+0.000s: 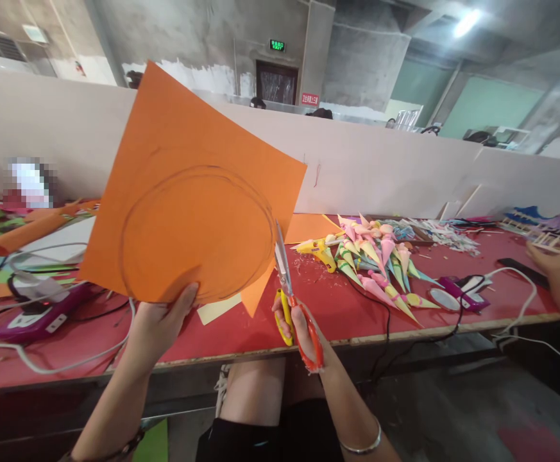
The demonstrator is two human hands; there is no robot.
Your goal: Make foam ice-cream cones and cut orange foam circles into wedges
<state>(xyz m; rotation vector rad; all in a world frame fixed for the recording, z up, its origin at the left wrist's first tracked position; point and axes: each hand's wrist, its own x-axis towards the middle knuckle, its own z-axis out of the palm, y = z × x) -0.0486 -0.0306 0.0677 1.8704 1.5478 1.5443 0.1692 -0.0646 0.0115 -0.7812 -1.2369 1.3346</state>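
Observation:
My left hand (161, 327) pinches the lower edge of an orange sheet of paper (197, 135), thumb in front and fingers behind. A large rough circle is drawn on the sheet in dark line. In my right hand (303, 324) is a pair of scissors (284, 273) with one red and one yellow handle. Their blades point upward at the sheet's right side, near the drawn line, and the sheet's lower right part is cut along the curve. An orange offcut corner (258, 295) hangs or lies below the sheet; I cannot tell which.
On the red table (255, 337) lie a yellow glue gun (321, 250) and a pile of pastel paper cones (376, 250). Purple power strips (43, 314) with trailing cords stand at both sides. A white partition (380, 170) runs behind. Another person's hand (551, 260) is at far right.

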